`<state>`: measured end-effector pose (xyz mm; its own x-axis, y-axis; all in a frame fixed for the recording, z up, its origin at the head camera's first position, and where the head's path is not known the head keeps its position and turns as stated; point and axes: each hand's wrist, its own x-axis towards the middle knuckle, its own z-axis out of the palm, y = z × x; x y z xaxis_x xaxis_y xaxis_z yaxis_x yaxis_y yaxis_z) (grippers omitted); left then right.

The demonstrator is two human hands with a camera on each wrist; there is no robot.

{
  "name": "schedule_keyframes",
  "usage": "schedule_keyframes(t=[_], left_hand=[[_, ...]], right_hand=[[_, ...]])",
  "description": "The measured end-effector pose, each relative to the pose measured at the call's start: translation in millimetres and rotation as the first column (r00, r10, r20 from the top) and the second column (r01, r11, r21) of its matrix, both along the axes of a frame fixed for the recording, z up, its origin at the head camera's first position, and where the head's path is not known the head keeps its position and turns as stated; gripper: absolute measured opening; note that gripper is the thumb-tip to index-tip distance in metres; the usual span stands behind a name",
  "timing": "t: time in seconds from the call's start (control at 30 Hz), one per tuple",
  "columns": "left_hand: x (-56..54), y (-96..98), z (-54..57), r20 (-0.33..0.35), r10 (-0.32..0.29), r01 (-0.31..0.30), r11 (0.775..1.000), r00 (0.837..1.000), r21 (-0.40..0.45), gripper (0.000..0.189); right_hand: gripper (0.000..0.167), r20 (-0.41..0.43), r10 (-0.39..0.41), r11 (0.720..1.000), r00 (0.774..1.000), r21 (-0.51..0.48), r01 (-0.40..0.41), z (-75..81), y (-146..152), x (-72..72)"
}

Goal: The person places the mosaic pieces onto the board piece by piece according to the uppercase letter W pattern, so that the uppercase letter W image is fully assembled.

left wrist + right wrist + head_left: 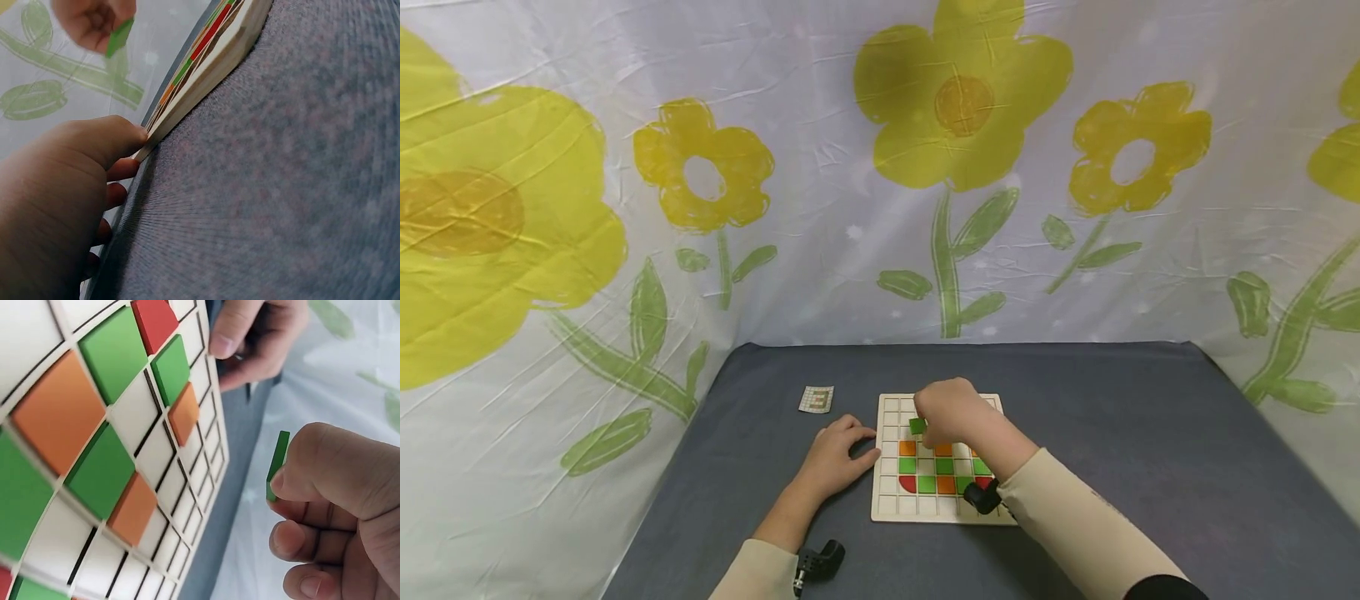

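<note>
My right hand (953, 410) pinches a small green square tile (917, 426) between thumb and forefinger, above the upper part of a pale grid board (886, 505). In the right wrist view the green tile (279, 464) stands edge-on, apart from the board. My left hand (837, 452) touches the board's left edge with thumb and forefinger, the other fingers loosely bent. Orange squares (907, 448), green squares (927, 484) and red rounded pieces (907, 483) sit in cells of the lower half. The right forearm hides part of the board's right side.
A small card with a printed grid pattern (816, 399) lies left of the board, beyond my left hand. The dark grey tablecloth (1112, 400) runs back to a flower-printed curtain (820, 250). Both wrists carry black cameras (822, 560).
</note>
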<state>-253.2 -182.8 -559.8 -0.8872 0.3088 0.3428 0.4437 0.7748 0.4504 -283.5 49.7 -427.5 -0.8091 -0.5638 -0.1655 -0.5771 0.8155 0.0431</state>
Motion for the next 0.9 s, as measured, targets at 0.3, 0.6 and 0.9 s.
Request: schedule_keyframes(t=[0.3, 0.6, 0.9], left_hand=[[0.1, -0.1, 2.7, 0.017, -0.007, 0.007, 1.000, 1.000, 0.007, 0.026], [1.4, 0.7, 2.9, 0.018, -0.011, 0.011, 1.000, 1.000, 0.010, 0.026], [1.0, 0.2, 3.8, -0.016, -0.020, 0.021, 0.999, 1.000, 0.024, 0.026]], right_hand=[[0.031, 0.050, 0.004, 0.994, 0.999, 0.106, -0.010, -20.4, -25.3, -22.2], [0.029, 0.090, 0.005, 0.996, 0.996, 0.092, -0.014, -30.7, -28.1, -24.4], [0.011, 0.088, 0.064, 0.995, 0.994, -0.087, -0.056, -29.4, -28.4, -23.0]])
